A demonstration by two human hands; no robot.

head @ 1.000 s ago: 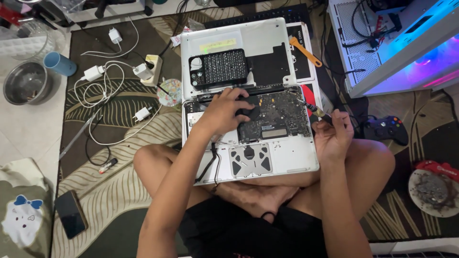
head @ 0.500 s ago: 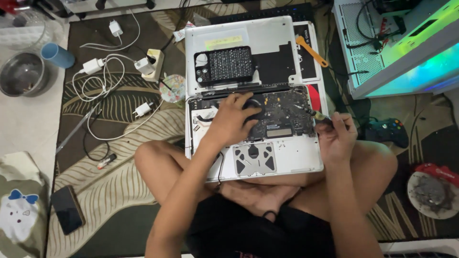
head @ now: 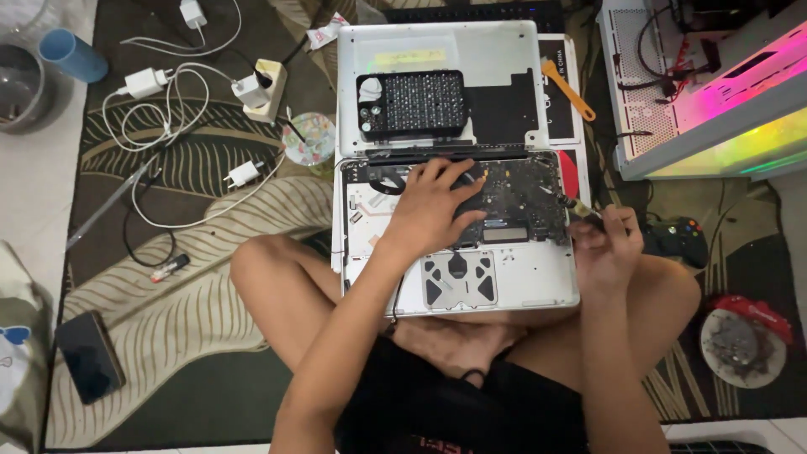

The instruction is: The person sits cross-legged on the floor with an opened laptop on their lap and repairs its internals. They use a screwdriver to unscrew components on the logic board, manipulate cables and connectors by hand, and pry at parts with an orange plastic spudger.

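An opened laptop (head: 504, 286) with its bottom cover off rests on the crossed legs of a person sitting on the floor, its dark circuit board (head: 521, 197) exposed along the far edge and the pale trackpad underside (head: 458, 277) nearer the body. The left hand (head: 429, 210) lies flat on the laptop's inside, fingers spread wide over the dark part between the board and the round fan (head: 382, 178), pressing down rather than gripping anything. The right hand (head: 607, 244) sits at the laptop's right edge, closed around a thin dark-handled tool (head: 580, 210) whose tip points inward at the board; what kind of tool it is cannot be told. Just beyond the left hand, the removed silver cover (head: 487, 46) lies flat, and on it sits a black tray of small bits (head: 412, 103). Beyond the right hand, an orange pry tool (head: 569, 89) lies beside the cover, and further out stands a white computer case (head: 706, 84) lit pink and green. To the right of the right hand a black game controller (head: 679, 240) lies on the leaf-patterned rug (head: 168, 336), and nearer the person is a round dish of grey debris (head: 744, 346). Well out to the left of the left hand lie white chargers and cables (head: 168, 92), a small round patterned tin (head: 308, 139), a blue cup (head: 71, 55) and a dark phone (head: 88, 357).
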